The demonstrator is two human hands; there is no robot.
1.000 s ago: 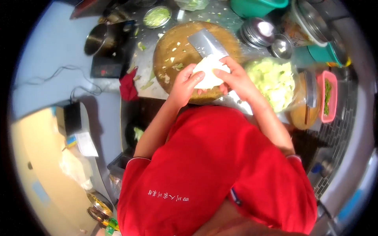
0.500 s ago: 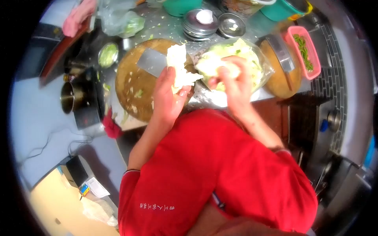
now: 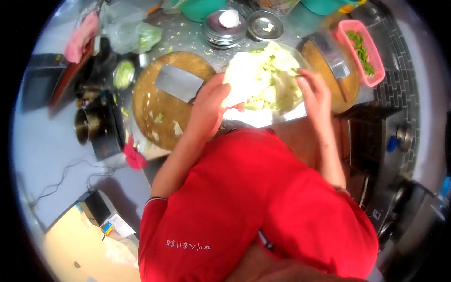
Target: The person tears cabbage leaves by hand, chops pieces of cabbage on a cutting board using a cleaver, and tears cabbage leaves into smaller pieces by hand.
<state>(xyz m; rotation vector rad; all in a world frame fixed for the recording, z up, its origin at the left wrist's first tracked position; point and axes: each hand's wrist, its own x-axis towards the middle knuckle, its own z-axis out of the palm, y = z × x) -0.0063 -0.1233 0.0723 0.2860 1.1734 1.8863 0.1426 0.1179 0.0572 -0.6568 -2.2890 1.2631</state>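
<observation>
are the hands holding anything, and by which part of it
The left hand holds a pale cabbage piece by its left edge. The right hand is at the right side of the bag; whether it grips cannot be told.

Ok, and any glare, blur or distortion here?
Head view: glare bleaches the pale cabbage at the left hand; head view: fisheye bends the dark tiles, corners black; head view: fine detail is soft, though the cleaver by that hand is easily made out.

The left hand (image 3: 210, 101) is now holding its cabbage piece (image 3: 238, 77) rightward, over the bag (image 3: 297, 58). The right hand (image 3: 315, 92), no longer gripping cabbage, is fingering the bag's edge.
</observation>
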